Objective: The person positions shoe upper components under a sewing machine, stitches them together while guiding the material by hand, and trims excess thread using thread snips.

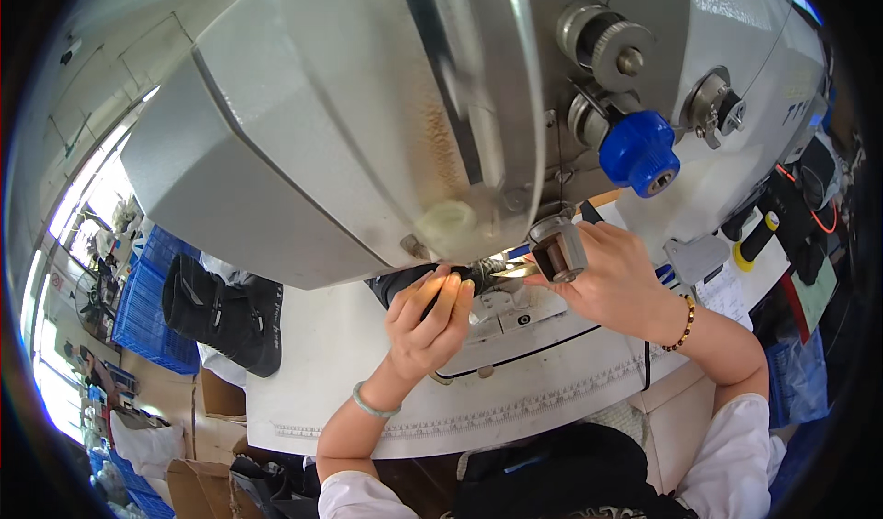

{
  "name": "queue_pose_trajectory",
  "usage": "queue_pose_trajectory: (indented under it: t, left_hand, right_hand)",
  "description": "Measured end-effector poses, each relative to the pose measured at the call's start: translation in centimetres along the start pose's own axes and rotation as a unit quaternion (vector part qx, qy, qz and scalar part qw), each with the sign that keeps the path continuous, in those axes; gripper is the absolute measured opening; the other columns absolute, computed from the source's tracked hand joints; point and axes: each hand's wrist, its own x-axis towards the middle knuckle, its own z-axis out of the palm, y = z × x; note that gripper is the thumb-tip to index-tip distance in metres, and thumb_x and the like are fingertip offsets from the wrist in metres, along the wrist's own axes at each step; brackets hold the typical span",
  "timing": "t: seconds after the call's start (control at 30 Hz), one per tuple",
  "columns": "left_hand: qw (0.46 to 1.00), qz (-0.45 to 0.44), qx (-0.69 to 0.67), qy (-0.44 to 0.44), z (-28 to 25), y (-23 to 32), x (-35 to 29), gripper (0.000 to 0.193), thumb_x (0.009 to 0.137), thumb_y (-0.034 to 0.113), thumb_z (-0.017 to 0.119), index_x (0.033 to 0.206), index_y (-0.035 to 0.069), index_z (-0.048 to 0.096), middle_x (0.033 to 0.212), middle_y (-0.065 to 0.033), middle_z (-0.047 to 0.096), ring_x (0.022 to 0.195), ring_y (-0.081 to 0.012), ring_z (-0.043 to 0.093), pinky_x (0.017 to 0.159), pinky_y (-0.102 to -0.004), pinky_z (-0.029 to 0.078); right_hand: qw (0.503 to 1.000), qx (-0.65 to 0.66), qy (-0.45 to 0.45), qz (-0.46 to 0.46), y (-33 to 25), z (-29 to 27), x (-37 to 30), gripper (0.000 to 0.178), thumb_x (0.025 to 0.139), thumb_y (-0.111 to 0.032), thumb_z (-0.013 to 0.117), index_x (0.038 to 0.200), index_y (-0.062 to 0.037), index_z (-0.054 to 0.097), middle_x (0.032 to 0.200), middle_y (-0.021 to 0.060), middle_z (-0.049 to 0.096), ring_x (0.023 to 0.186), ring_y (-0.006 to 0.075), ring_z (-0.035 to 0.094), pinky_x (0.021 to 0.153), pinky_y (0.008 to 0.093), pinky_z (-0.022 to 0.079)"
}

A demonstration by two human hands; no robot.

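Observation:
My left hand (430, 324) has its fingers pinched on a dark fabric piece (390, 285), beneath the white sewing machine head (276, 151). Most of that piece is hidden by the machine and my fingers. From the right, my right hand (614, 275) reaches in, closed on small metal snips (517, 270). Their pointed blades face my left fingertips, close to the dark piece. The snips' handle is mostly covered by my fingers and a round metal machine part (557, 249). Below both hands lies the machine's metal bed plate (524, 318).
A black boot (221, 317) stands at the table's left edge, beside blue crates (156, 294). A ruler strip (460, 418) runs along the white table's front. A blue knob (639, 154) juts from the machine. A black thread spool (756, 240) stands at right.

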Motion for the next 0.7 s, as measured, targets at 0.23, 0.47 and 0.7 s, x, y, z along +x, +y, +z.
queue_pose_trajectory:
  t: [0.23,0.47,0.7]
  left_hand:
    - [1.0,-0.01,0.003,-0.014,0.0,0.0,-0.1,0.023,0.063,-0.007,0.068,0.084,0.002,0.063,0.092,-0.005,0.057,0.083,-0.0201,0.059,0.064,-0.0268,0.049]
    - [0.999,-0.035,-0.004,-0.036,-0.3,-0.5,0.2,0.027,0.063,-0.003,0.067,0.09,0.002,0.063,0.091,-0.0048,0.058,0.086,-0.0198,0.058,0.071,-0.0288,0.049]
    - [0.987,-0.11,-0.055,-0.099,-1.6,-0.8,0.3,0.031,0.063,-0.002,0.06,0.093,0.003,0.063,0.096,-0.0079,0.061,0.091,-0.0237,0.059,0.076,-0.0334,0.048]
  right_hand:
    - [1.0,0.001,-0.004,0.009,0.1,0.0,0.2,0.025,0.074,-0.029,0.068,0.08,-0.0061,0.061,0.073,0.005,0.056,0.059,0.0224,0.055,0.05,0.0326,0.042]
    - [0.999,0.021,-0.017,0.018,0.5,0.3,0.6,0.026,0.075,-0.029,0.068,0.075,-0.0043,0.059,0.068,0.0057,0.055,0.06,0.0224,0.055,0.051,0.0325,0.042]
    - [0.999,0.003,0.012,-0.035,1.2,0.7,0.5,0.029,0.077,-0.028,0.065,0.1,-0.011,0.059,0.07,0.0022,0.046,0.058,0.0151,0.051,0.049,0.0267,0.041]
